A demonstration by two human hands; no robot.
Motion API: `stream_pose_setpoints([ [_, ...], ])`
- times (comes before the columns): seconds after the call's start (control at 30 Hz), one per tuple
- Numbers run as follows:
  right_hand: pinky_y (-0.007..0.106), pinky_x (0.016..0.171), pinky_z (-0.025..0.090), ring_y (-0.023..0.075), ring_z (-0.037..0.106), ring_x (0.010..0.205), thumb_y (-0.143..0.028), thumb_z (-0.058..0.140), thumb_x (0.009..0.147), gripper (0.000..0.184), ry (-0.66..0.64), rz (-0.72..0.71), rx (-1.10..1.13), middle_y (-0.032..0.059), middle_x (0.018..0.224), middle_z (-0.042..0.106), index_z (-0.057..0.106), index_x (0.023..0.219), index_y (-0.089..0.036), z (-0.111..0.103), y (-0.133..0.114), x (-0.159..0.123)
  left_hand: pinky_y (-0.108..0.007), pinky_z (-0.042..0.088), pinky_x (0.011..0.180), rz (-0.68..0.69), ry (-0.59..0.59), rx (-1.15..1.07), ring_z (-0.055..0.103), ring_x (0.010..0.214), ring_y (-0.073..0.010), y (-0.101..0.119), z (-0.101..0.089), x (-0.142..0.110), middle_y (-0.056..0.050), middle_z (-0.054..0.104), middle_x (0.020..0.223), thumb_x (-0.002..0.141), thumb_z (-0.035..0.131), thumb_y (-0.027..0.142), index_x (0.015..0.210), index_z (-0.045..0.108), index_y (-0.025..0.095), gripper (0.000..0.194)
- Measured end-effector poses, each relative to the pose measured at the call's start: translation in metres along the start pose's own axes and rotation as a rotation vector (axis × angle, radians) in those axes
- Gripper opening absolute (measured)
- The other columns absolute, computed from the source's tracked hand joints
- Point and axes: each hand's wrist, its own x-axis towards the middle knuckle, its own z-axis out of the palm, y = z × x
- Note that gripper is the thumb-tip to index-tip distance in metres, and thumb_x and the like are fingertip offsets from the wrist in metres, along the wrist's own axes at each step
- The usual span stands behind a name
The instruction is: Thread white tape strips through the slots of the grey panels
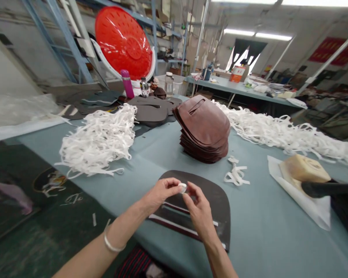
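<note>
the left hand (161,190) pinches a curled white strip (183,187) over a dark panel (215,196) on the table (256,218); the right hand (200,208) is just right of the strip, and whether its grip is closed i cannot tell. brown panels (205,121) lie stacked farther off.

This looks like a workshop for cut, leather-like goods: a broad desk (255,235) carries a pile of matching brown pieces (204,131), a dark slotted panel (216,197) and heaps of white strips (100,139). Blue metal racking (68,40), tube lights (238,32), a second laden desk (234,88) and floor scraps (94,219) fit that.
</note>
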Motion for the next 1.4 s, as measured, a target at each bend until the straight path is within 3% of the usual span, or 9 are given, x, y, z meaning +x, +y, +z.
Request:
stream_pose_setpoints([
  [0.13, 0.024, 0.064, 0.037, 0.0103, 0.045, 0.065, -0.040, 0.066, 0.078, 0.025, -0.123, 0.171, 0.280, -0.0030, 0.067, 0.052, 0.058, 0.072, -0.017, -0.015, -0.011, -0.001, -0.023, 0.036, 0.072, -0.071, -0.094, -0.108, 0.048, 0.071, -0.0098, -0.007, 0.008, -0.008, 0.002, 0.057, 0.074, 0.074, 0.071, 0.037, 0.083, 0.061, 0.014, 0.027],
  [0.33, 0.023, 0.060, 0.034, 0.0092, 0.045, 0.064, -0.037, 0.073, 0.070, 0.031, -0.238, 0.330, 0.698, -0.0002, 0.077, 0.055, 0.050, 0.064, -0.017, -0.034, -0.003, -0.013, -0.026, 0.039, 0.079, -0.188, -0.271, -0.321, 0.054, 0.083, -0.0123, -0.011, 0.007, -0.014, -0.003, 0.060, 0.087, 0.079, 0.068, 0.034, 0.086, 0.062, 0.013, 0.023],
  [0.43, 0.022, 0.054, 0.030, 0.0074, 0.038, 0.053, -0.042, 0.073, 0.070, 0.037, -0.289, 0.403, 0.745, -0.0046, 0.061, 0.047, 0.045, 0.064, -0.019, -0.037, 0.003, -0.018, -0.026, 0.040, 0.079, -0.201, -0.310, -0.409, 0.055, 0.084, -0.0124, -0.011, 0.008, -0.015, -0.004, 0.059, 0.087, 0.079, 0.068, 0.032, 0.084, 0.062, 0.012, 0.021],
  [0.6, 0.021, 0.047, 0.016, 0.0053, 0.022, 0.046, -0.047, 0.061, 0.081, 0.033, -0.355, 0.406, 0.459, -0.0086, 0.050, 0.038, 0.049, 0.071, -0.018, -0.039, 0.011, -0.023, -0.016, 0.031, 0.055, -0.278, -0.275, -0.612, 0.039, 0.058, -0.0024, -0.015, 0.012, -0.020, 0.001, 0.050, 0.077, 0.080, 0.068, 0.028, 0.082, 0.059, 0.012, 0.017],
  [0.77, 0.021, 0.049, 0.025, 0.0070, 0.032, 0.052, -0.033, 0.061, 0.078, 0.022, -0.278, 0.227, 0.018, -0.0070, 0.057, 0.041, 0.047, 0.066, -0.019, -0.050, 0.017, -0.025, -0.017, 0.029, 0.052, -0.266, -0.176, -0.715, 0.028, 0.053, -0.0037, -0.015, 0.011, -0.025, 0.004, 0.040, 0.071, 0.081, 0.065, 0.033, 0.078, 0.056, 0.016, 0.019],
  [0.9, 0.023, 0.056, 0.036, 0.0106, 0.044, 0.059, -0.028, 0.059, 0.076, 0.012, -0.144, 0.153, -0.167, -0.0037, 0.063, 0.051, 0.053, 0.071, -0.019, -0.063, 0.020, -0.025, -0.020, 0.031, 0.053, -0.146, -0.075, -0.566, 0.030, 0.053, -0.0067, -0.003, -0.004, -0.024, 0.006, 0.032, 0.060, 0.081, 0.064, 0.035, 0.082, 0.059, 0.019, 0.016],
  [1.13, 0.031, 0.089, 0.043, 0.0179, 0.056, 0.100, -0.040, 0.056, 0.085, 0.035, -0.210, 0.072, 0.200, 0.0057, 0.111, 0.061, 0.058, 0.114, -0.021, -0.039, -0.013, -0.021, -0.019, 0.022, 0.045, -0.212, -0.317, 0.105, 0.030, 0.046, -0.0048, 0.013, 0.021, -0.030, 0.008, 0.036, 0.054, 0.083, 0.057, 0.039, 0.101, 0.064, 0.015, 0.030],
  [1.3, 0.024, 0.066, 0.043, 0.0116, 0.054, 0.070, -0.044, 0.061, 0.082, 0.036, -0.340, 0.278, 0.382, 0.0003, 0.080, 0.061, 0.059, 0.107, -0.018, -0.028, -0.013, -0.030, -0.018, 0.024, 0.044, -0.138, -0.230, 0.219, 0.033, 0.046, -0.0054, 0.005, 0.034, -0.037, 0.010, 0.040, 0.053, 0.083, 0.055, 0.041, 0.096, 0.054, 0.017, 0.027],
  [1.4, 0.021, 0.056, 0.036, 0.0085, 0.044, 0.059, -0.044, 0.064, 0.079, 0.029, -0.427, 0.316, 0.341, -0.0035, 0.065, 0.052, 0.061, 0.086, -0.017, -0.029, -0.006, -0.038, -0.017, 0.026, 0.046, -0.131, -0.190, 0.288, 0.037, 0.048, -0.0064, -0.002, 0.029, -0.040, 0.009, 0.042, 0.053, 0.083, 0.055, 0.042, 0.091, 0.053, 0.018, 0.026],
])
